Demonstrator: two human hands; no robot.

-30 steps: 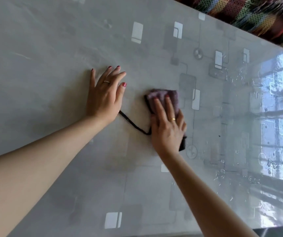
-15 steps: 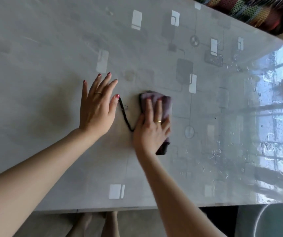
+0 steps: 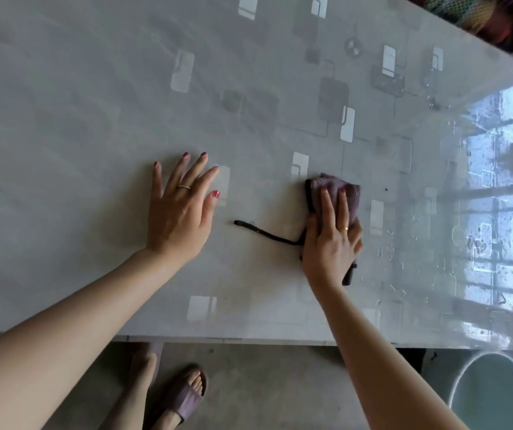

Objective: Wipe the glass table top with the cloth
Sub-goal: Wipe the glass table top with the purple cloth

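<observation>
The glass table top (image 3: 94, 103) is pale grey with a pattern of rounded squares and fills most of the view. A folded purple cloth (image 3: 346, 193) with a dark edge lies on it right of centre, and a thin dark strap trails from it to the left. My right hand (image 3: 331, 240) presses flat on the cloth, fingers pointing away from me. My left hand (image 3: 180, 209) rests flat on the bare glass to the left of the cloth, fingers spread, holding nothing.
Water droplets (image 3: 404, 259) and a bright window reflection cover the glass to the right of the cloth. The table's near edge (image 3: 249, 338) runs above my sandalled feet (image 3: 183, 395) on the concrete floor. A grey bucket (image 3: 494, 395) stands bottom right. Colourful fabric (image 3: 490, 13) lies top right.
My right hand has slid the cloth to the right, away from my left hand, and the strap now trails out to the left. The view has tipped down, showing my feet.
</observation>
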